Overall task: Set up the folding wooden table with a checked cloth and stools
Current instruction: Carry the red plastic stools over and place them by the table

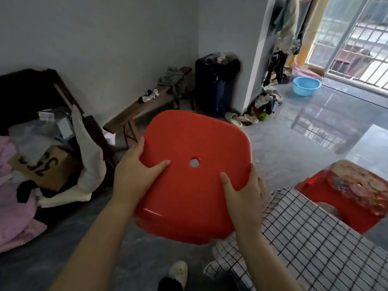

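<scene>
A person holds a stool (pixel 195 143) up in the air, its red seat turned to them. The left hand (pixel 134 175) grips its left edge, thumb on the seat. The right hand (pixel 241 196) grips its right edge the same way. The stool is by the far left corner of the bench, which a checked cloth (pixel 304 238) covers. The other stool (pixel 336 198) stands on the floor (pixel 283 148) at the bench's far edge.

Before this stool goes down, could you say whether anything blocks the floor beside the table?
Nothing visible does: the floor beside the checked cloth is bare, though the red stool hides part.
</scene>
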`<act>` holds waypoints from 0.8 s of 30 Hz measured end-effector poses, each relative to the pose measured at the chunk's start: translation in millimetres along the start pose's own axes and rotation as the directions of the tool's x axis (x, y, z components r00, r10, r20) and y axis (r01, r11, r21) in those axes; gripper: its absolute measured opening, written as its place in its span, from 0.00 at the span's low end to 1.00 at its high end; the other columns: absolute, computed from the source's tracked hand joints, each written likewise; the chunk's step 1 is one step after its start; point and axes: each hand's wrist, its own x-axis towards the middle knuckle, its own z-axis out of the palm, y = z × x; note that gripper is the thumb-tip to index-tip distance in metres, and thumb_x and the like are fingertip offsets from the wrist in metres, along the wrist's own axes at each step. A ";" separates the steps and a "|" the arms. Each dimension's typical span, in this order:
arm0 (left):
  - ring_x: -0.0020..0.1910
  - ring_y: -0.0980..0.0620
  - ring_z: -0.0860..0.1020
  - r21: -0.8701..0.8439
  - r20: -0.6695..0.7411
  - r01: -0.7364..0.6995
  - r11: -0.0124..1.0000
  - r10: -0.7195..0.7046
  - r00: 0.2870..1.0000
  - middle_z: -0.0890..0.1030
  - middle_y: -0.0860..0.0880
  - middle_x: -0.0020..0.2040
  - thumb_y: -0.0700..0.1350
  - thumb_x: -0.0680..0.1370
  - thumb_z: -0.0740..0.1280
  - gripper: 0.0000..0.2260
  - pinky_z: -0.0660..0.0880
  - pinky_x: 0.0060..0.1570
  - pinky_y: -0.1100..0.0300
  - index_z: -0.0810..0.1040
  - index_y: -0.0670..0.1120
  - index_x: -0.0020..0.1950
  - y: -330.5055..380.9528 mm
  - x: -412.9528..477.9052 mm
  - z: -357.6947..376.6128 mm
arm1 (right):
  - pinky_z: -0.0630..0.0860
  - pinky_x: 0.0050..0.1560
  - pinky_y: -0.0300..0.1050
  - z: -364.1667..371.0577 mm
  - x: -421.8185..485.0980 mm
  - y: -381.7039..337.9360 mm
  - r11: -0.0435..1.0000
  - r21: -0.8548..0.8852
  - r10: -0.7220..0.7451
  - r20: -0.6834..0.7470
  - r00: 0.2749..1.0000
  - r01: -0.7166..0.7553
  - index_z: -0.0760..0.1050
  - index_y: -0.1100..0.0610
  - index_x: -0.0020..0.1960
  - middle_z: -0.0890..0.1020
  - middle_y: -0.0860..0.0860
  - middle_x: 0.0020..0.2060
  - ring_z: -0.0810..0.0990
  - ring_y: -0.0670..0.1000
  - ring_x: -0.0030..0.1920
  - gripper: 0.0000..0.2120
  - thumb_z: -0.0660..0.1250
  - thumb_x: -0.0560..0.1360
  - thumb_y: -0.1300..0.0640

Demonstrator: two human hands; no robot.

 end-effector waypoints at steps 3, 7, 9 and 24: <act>0.68 0.51 0.68 0.010 0.094 -0.020 1.000 0.019 0.995 0.69 0.49 0.71 0.60 0.67 0.73 0.40 0.64 0.68 0.54 0.62 0.49 0.75 -15.7 61.3 44.9 | 0.69 0.63 0.60 28.3 42.7 16.8 0.997 -0.035 0.070 -0.041 0.997 -0.072 0.54 0.49 0.75 0.68 0.52 0.63 0.65 0.53 0.65 0.39 0.67 0.70 0.39; 0.68 0.50 0.68 -0.040 0.282 -0.030 0.999 0.040 0.959 0.69 0.48 0.71 0.56 0.68 0.74 0.39 0.63 0.66 0.57 0.62 0.48 0.75 -30.6 137.8 117.7 | 0.70 0.62 0.55 61.0 96.7 42.5 0.980 -0.073 0.176 -0.130 0.976 -0.186 0.58 0.52 0.74 0.70 0.54 0.62 0.67 0.54 0.65 0.37 0.68 0.70 0.41; 0.68 0.50 0.68 -0.065 0.388 0.000 0.998 0.025 0.921 0.68 0.48 0.71 0.55 0.69 0.74 0.40 0.64 0.67 0.57 0.60 0.48 0.75 -42.0 170.2 156.3 | 0.71 0.61 0.55 73.5 123.4 59.0 0.966 -0.064 0.241 -0.135 0.961 -0.251 0.61 0.53 0.72 0.72 0.53 0.62 0.69 0.54 0.64 0.37 0.68 0.69 0.39; 0.69 0.49 0.68 0.102 0.789 0.062 0.993 -0.119 0.603 0.66 0.48 0.73 0.63 0.65 0.72 0.48 0.66 0.67 0.53 0.52 0.49 0.77 -165.9 254.5 444.4 | 0.75 0.60 0.52 154.7 250.6 277.4 0.819 -0.012 0.573 0.034 0.819 -0.573 0.59 0.47 0.73 0.73 0.51 0.62 0.75 0.48 0.59 0.40 0.67 0.65 0.39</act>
